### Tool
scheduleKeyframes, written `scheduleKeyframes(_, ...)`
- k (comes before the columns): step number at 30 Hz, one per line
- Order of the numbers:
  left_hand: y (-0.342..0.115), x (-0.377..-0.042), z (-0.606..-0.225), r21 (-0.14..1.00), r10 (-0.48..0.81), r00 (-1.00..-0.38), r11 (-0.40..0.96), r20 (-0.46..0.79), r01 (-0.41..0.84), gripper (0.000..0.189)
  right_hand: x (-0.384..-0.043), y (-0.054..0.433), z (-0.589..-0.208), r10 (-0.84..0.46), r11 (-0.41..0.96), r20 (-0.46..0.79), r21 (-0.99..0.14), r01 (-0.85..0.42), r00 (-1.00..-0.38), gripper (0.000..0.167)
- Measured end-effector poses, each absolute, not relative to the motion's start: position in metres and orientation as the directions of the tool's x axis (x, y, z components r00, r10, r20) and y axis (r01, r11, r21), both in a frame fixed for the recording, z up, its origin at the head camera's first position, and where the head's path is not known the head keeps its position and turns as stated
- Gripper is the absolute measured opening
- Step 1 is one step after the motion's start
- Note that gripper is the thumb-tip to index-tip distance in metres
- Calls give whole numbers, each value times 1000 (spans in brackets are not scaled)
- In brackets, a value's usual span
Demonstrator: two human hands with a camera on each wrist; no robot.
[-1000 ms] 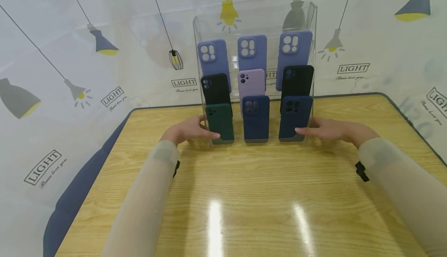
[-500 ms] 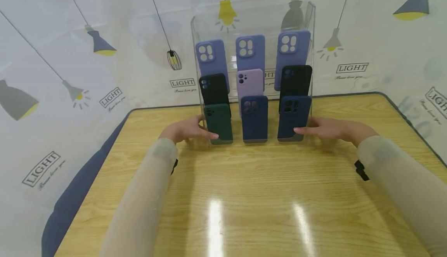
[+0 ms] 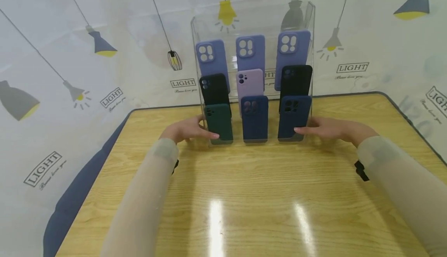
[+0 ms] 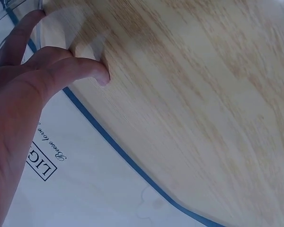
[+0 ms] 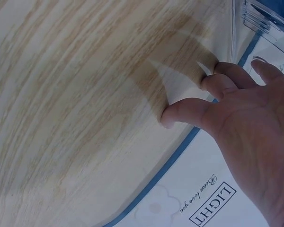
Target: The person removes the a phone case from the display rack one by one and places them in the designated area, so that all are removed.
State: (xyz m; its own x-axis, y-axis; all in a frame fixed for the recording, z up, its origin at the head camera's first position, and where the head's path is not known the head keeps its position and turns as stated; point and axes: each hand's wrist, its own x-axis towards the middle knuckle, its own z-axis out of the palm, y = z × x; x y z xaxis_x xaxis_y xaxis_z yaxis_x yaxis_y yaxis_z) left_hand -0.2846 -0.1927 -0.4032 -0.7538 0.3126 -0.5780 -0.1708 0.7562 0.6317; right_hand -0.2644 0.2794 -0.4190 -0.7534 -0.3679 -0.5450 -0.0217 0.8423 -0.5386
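Note:
A clear acrylic display stand (image 3: pixel 238 134) stands upright near the table's back edge, holding phone cases in three stepped rows. The top row has lavender-blue cases (image 3: pixel 250 49); below are two black cases (image 3: pixel 297 79) and a pale pink case (image 3: pixel 250 82) between them. In front are a green case (image 3: pixel 220 123) and two navy cases (image 3: pixel 255 121). My left hand (image 3: pixel 186 129) grips the stand's lower left side, thumb in front of the green case. At the lower right side, my right hand (image 3: pixel 326 129) grips it likewise. In both wrist views, some fingertips reach down to the tabletop.
The wood-grain table (image 3: pixel 258 187) has a dark blue edge and spreads out in front of the stand. Close behind rises a white backdrop (image 3: pixel 146 47) printed with lamps and the word LIGHT. Black bands show at both wrists.
The head view shifts very slightly. Both hands keep their places on the stand, and the phone cases stay where they were.

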Motion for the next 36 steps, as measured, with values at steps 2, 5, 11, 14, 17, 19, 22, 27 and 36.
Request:
scheduleKeyframes(2, -192, -285, -404, 632, 314, -756, 757, -574, -164, 131, -265, 280, -420, -365, 843, -548, -537, -17, -753, 121)
scheduleKeyframes(5, -192, -286, -404, 634, 319, -760, 757, -567, -156, 130, -265, 281, -422, -365, 844, -544, -536, -22, -756, 122)
scheduleKeyframes(11, -190, -287, -404, 640, 315, -762, 751, -565, -164, 130, -264, 282, -423, -372, 835, -532, -550, -23, -761, 118)
scheduleKeyframes(14, -190, -287, -404, 638, 317, -761, 753, -566, -161, 130, -263, 282, -423, -373, 833, -531, -553, -23, -761, 118)
scheduleKeyframes(17, -191, -287, -404, 640, 319, -764, 752, -562, -157, 130, -263, 281, -422, -374, 832, -527, -555, -25, -763, 117)
scheduleKeyframes(19, -192, -287, -404, 644, 317, -767, 749, -558, -159, 131, -264, 280, -423, -388, 827, -528, -562, -31, -756, 116)
scheduleKeyframes(22, -193, -287, -406, 648, 307, -775, 742, -552, -168, 132, -267, 282, -421, -429, 810, -517, -583, -63, -741, 112)
scheduleKeyframes(27, -194, -284, -410, 642, 302, -777, 749, -553, -166, 134, -271, 295, -400, -487, 781, -412, -600, -173, -770, 106)
scheduleKeyframes(36, -193, -283, -407, 630, 301, -784, 764, -543, -143, 135, -254, 304, -346, -415, 828, -84, -448, -337, -906, 55)
